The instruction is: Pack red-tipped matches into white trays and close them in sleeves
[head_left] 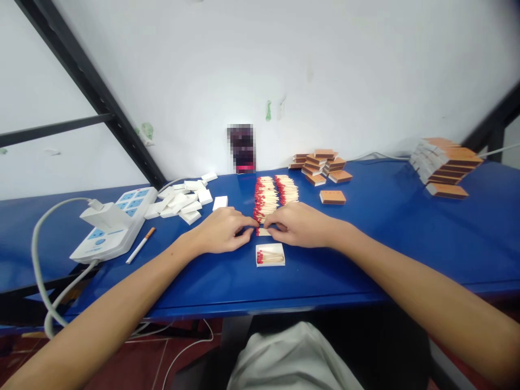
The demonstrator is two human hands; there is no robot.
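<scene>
A small bunch of red-headed matches [262, 232] lies between my two hands, just in front of a larger heap of matches [266, 197]. My left hand [225, 230] is closed, with thumb and index fingertip at the red heads of the bunch. From the other side my right hand [298, 225] pinches the same bunch by its pale sticks. Nearer to me, a white matchbox tray [280, 264] holds several matches, heads to the left. A second heap of matches [287, 188] lies behind my right hand, partly hidden by it.
White trays [181, 200] are piled at left, with one tray [220, 202] apart. Orange matchbox sleeves [319, 162] lie behind at right; a stack [447, 160] stands farther right. A cigarette [140, 245], a power strip [122, 238] and a phone-like blurred object [242, 147] are around.
</scene>
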